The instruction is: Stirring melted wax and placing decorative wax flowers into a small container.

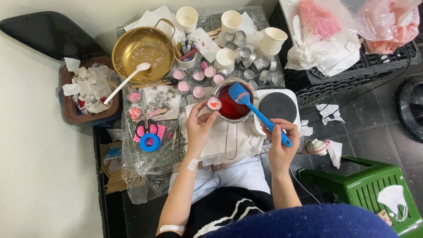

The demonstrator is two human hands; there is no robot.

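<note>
Plastic sheeting covers a low table (pixel 145 176) set against a pale wall. Up and left of the left hand (pixel 199 125) sits one brass bowl (pixel 143 48) with a white spoon (pixel 128 80). That hand's fingers are closed round a small tin (pixel 214 104), held just left of the saucepan (pixel 232 105) of red liquid. The right hand (pixel 280 134) is wrapped shut on the blue spatula (pixel 257 114), its blade over the pan. Filling the tin seems in hand; tipping liquid steadily comes next. Beyond stand four paper cups (pixel 273 40).
</note>
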